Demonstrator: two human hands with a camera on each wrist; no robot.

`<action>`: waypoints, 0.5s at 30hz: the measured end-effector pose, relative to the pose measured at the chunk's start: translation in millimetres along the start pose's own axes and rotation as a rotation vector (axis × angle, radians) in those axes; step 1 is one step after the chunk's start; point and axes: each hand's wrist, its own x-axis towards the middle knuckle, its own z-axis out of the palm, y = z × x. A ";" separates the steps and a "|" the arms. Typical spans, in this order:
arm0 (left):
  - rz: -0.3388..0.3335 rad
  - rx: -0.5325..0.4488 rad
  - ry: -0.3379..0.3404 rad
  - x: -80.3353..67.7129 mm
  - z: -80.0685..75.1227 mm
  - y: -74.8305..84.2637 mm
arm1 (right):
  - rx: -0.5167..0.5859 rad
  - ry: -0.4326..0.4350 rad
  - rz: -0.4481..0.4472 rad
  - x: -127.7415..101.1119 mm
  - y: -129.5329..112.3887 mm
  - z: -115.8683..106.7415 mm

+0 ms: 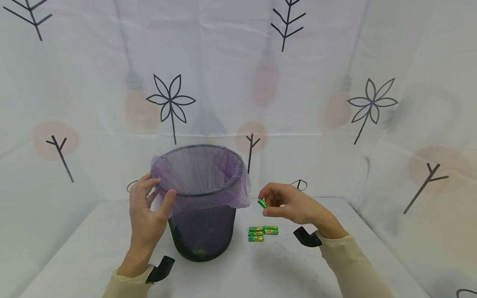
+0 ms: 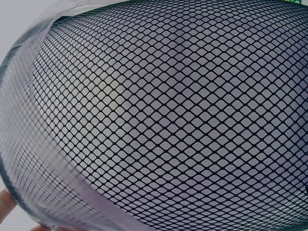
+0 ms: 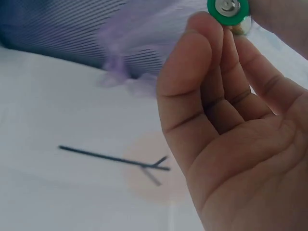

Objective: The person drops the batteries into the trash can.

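A black mesh wastebasket (image 1: 201,236) stands on the table, with a thin purple bin liner (image 1: 238,194) folded over its rim. My left hand (image 1: 147,211) holds the rim on the left side, fingertips over the edge and thumb at the front. In the left wrist view the mesh wall (image 2: 163,115) fills most of the picture, and parts of the fingers (image 2: 6,204) show at the lower left rim. To the right of the basket, my right hand (image 1: 290,203) pinches a small green battery (image 1: 262,203) above the table. Its metal end faces the right wrist camera.
Several green batteries (image 1: 256,234) lie side by side in two groups on the white table (image 1: 283,269), right of the basket. A pale cloth backdrop (image 1: 231,54) with line-drawn plants hangs behind and beside the table. Black bands (image 1: 307,237) are at both wrists.
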 end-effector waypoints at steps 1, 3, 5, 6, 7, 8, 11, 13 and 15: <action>0.003 -0.001 0.001 0.2 0.3 -0.2 | -0.009 0.007 -0.028 3.9 -6.7 -3.3; 0.006 0.001 -0.001 0.3 0.6 -0.9 | -0.031 0.021 -0.085 13.2 -19.4 -8.8; 0.005 0.002 0.000 0.1 1.0 -1.5 | -0.048 0.038 -0.127 23.5 -31.2 -13.2; 0.005 0.001 0.001 -0.1 1.2 -1.3 | -0.052 0.046 -0.141 29.0 -36.7 -14.7; 0.003 0.002 0.000 -0.2 1.2 -1.4 | -0.057 0.052 -0.150 34.7 -41.9 -16.1; 0.003 0.003 -0.001 -0.2 1.2 -1.4 | -0.063 0.058 -0.160 40.6 -46.5 -17.1; 0.001 -0.002 -0.003 -0.1 1.1 -0.1 | -0.076 0.068 -0.181 59.6 -58.2 -18.0; 0.001 -0.002 -0.002 0.1 0.8 0.7 | -0.098 0.073 -0.181 72.4 -64.7 -17.1; -0.002 0.003 -0.001 -0.1 0.6 2.1 | -0.127 0.075 -0.182 85.6 -69.2 -14.7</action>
